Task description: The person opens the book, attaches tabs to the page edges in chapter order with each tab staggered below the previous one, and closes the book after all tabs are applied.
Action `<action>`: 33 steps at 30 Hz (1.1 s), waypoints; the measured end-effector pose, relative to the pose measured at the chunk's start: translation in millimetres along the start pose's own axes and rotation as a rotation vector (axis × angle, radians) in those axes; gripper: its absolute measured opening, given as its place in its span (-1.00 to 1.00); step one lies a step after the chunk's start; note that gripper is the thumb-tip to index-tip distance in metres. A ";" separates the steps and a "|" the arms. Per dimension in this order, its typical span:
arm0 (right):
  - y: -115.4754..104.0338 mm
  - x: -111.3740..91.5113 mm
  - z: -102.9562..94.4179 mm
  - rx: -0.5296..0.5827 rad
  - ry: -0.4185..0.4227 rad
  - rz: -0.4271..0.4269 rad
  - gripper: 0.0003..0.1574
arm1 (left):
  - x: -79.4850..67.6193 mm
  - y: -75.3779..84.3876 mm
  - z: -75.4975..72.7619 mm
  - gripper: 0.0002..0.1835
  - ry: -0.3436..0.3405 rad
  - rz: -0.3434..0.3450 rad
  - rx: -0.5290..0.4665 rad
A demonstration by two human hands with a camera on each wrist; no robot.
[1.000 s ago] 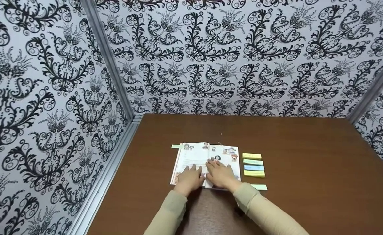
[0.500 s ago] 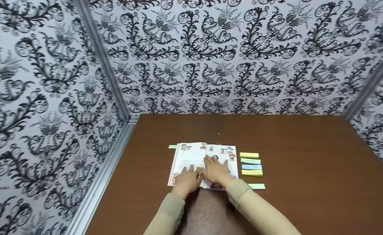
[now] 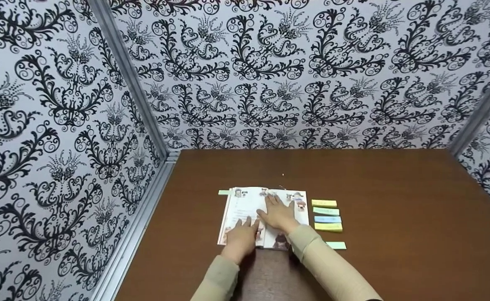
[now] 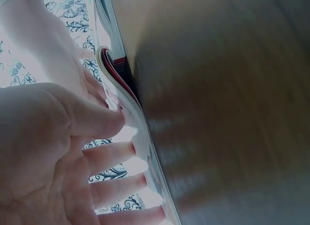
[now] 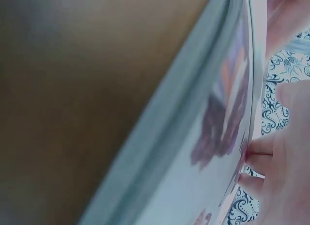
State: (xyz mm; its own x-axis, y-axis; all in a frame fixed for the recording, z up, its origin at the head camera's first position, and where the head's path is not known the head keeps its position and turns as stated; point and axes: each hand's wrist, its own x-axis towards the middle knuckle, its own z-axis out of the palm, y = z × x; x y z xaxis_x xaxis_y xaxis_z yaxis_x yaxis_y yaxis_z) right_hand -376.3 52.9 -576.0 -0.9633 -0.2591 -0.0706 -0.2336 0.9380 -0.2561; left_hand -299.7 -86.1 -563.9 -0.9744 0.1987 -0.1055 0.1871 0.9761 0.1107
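Observation:
An open book (image 3: 247, 200) with small cartoon figures on its white pages lies on the brown table. My left hand (image 3: 241, 237) rests on the lower part of the left page, its fingers spread and the fingertips down on the paper. Flat across the inner part of the right page lies my right hand (image 3: 279, 214), close to the fold. In the left wrist view the fingertips of the left hand (image 4: 72, 157) touch the curved page near the spine. From the right wrist view, fingers of the right hand (image 5: 276, 162) press on the page above the thick page edge.
A pale green strip (image 3: 224, 192) sticks out at the book's upper left. Right of the book lie yellow, green and blue sticky-note pads (image 3: 327, 219) in a column, with another pale green strip (image 3: 336, 245) below. Patterned walls (image 3: 236, 75) enclose the table (image 3: 395, 217).
My right hand has slid up the page along the fold, away from me, uncovering a picture at the bottom of the right page. The left hand stays on the left page.

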 end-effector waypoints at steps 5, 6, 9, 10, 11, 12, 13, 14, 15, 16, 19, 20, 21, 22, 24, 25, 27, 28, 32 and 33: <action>8.3 0.8 -2.0 -0.001 -0.008 0.023 -0.09 | -7.9 7.1 5.0 -0.52 0.041 0.032 0.030; 10.2 1.1 -2.3 -0.008 -0.012 0.029 -0.10 | -9.6 9.0 5.7 -0.52 0.041 0.035 0.026; 15.4 2.4 -6.1 -0.035 -0.042 0.043 -0.16 | -12.6 14.6 6.8 -0.51 0.043 0.048 0.018; 17.1 2.7 -7.0 -0.044 -0.045 0.040 -0.18 | -12.8 16.2 6.6 -0.51 0.043 0.051 0.015; 18.4 2.8 -8.0 -0.052 -0.047 0.035 -0.21 | -12.8 17.5 6.0 -0.51 0.041 0.054 0.016; 19.3 2.6 -9.0 -0.063 -0.051 0.031 -0.22 | -12.3 18.4 5.4 -0.51 0.042 0.056 0.017; 19.7 2.0 -10.0 -0.071 -0.054 0.027 -0.22 | -11.7 18.9 4.5 -0.51 0.043 0.059 0.022; 19.8 1.4 -10.6 -0.083 -0.056 0.022 -0.21 | -11.0 19.3 3.4 -0.51 0.044 0.060 0.022; 19.8 0.6 -10.4 -0.089 -0.053 0.019 -0.21 | -10.5 19.5 2.3 -0.51 0.044 0.059 0.024; 19.5 -0.2 -10.1 -0.092 -0.054 0.020 -0.20 | -10.1 19.4 1.2 -0.51 0.040 0.057 0.027; 16.4 -3.6 -10.4 -0.105 -0.089 0.023 -0.17 | -7.7 18.2 -0.9 -0.50 0.030 0.060 0.030; 14.9 -5.1 -10.4 -0.109 -0.102 0.019 -0.16 | -6.6 17.5 -1.6 -0.49 0.023 0.060 0.031; 13.1 -6.9 -10.2 -0.112 -0.114 0.017 -0.16 | -5.5 16.5 -2.2 -0.49 0.016 0.060 0.029; 11.2 -8.9 -9.9 -0.123 -0.130 0.015 -0.15 | -4.2 15.4 -2.9 -0.49 0.009 0.060 0.025; 6.7 -13.8 -8.9 -0.133 -0.147 0.007 -0.15 | -2.0 12.5 -4.9 -0.48 -0.002 0.057 0.028; 4.1 -16.9 -8.2 -0.137 -0.150 0.000 -0.15 | -0.7 10.6 -5.5 -0.49 -0.004 0.057 0.028; -1.4 -23.2 -6.5 -0.155 -0.153 -0.009 -0.15 | 1.9 6.7 -7.4 -0.50 -0.010 0.057 0.027; -4.2 -26.7 -5.5 -0.159 -0.151 -0.018 -0.16 | 3.2 4.6 -8.0 -0.50 -0.013 0.057 0.031; -15.7 -40.8 1.1 -0.184 -0.127 -0.065 -0.19 | 7.2 -3.8 -9.1 -0.52 -0.030 0.053 0.030; -18.6 -44.2 3.6 -0.182 -0.120 -0.076 -0.19 | 7.8 -6.1 -8.9 -0.52 -0.032 0.051 0.030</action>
State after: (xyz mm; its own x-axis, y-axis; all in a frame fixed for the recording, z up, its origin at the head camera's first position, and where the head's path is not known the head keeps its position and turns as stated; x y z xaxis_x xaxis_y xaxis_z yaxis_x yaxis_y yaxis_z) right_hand -328.8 46.0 -571.6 -0.9217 -0.3461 -0.1751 -0.3355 0.9380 -0.0877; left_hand -309.5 -91.3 -556.6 -0.9591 0.2504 -0.1318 0.2405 0.9668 0.0868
